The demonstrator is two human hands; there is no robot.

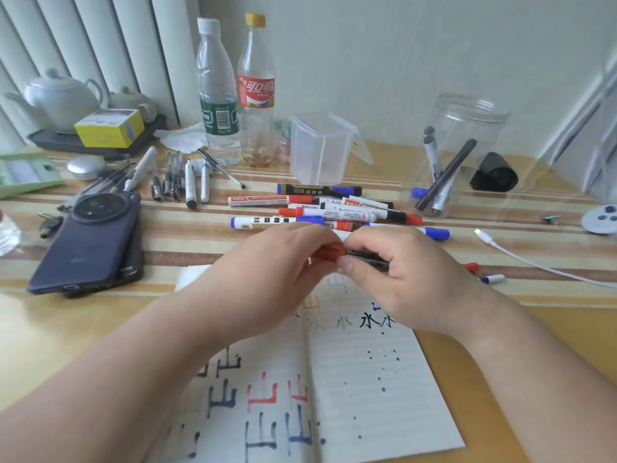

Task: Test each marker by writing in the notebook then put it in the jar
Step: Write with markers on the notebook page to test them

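Over the open notebook (367, 389) both hands hold one marker. My left hand (280, 262) pinches its red cap (330, 252); my right hand (400, 272) grips its dark barrel (367, 257). Whether the cap is seated on the barrel cannot be told. The notebook pages carry red, blue and black test characters and ink spots. A pile of several markers (334, 208) with red and blue caps lies just beyond the hands. The clear plastic jar (460, 128) stands at the right rear and holds several markers.
Two stacked phones (90, 242) lie at the left. Pens (180, 178), two bottles (233, 91), a clear lidded box (320, 145) and a teapot tray (66, 138) fill the back. A white cable (534, 262), a dark roll (495, 173) and two loose caps (484, 274) lie at the right.
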